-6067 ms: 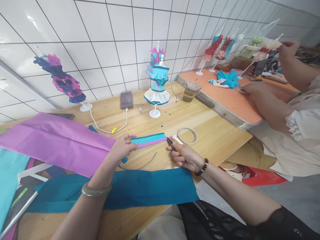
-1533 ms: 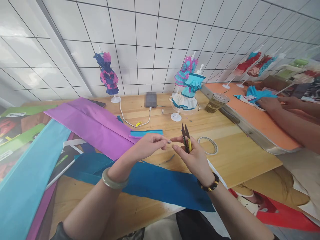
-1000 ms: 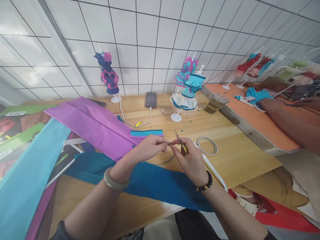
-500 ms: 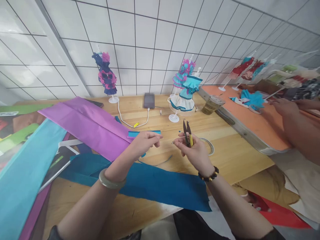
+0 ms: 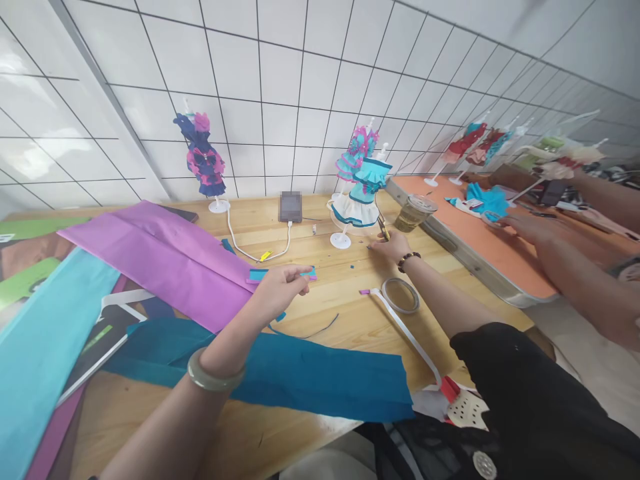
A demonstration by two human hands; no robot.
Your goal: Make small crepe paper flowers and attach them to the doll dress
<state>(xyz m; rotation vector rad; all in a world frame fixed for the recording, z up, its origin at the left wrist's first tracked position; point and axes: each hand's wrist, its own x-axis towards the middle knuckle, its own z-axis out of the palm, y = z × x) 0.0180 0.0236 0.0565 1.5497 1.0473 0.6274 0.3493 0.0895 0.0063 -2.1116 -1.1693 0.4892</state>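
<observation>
My left hand [image 5: 284, 288] is over the wood table, fingers curled and the index reaching forward. Whatever the fingers may hold is hidden. Beneath it lies a narrow strip of blue and purple fabric [image 5: 257, 274]. Farther right, my right hand [image 5: 394, 247] grips small thread snips [image 5: 384, 230], black with a yellow handle, blades pointing away from me. It is close to the skirt of a small turquoise and white dress [image 5: 356, 210] on a stand. A roll of tape [image 5: 401, 295] and a white strap with a purple end [image 5: 403, 325] lie below my right wrist.
Purple fabric [image 5: 170, 250], light blue fabric [image 5: 55, 333] and teal fabric [image 5: 325, 377] cover the left and front. A cabled device [image 5: 291, 207] and a navy-pink dress [image 5: 205, 160] stand behind. At right are a drink cup [image 5: 416, 210] and a co-worker's hand [image 5: 530, 230] over an orange table.
My right hand has moved away from me with the snips, toward the small dress. My left hand has stayed near the strip. The white strap has come into view.
</observation>
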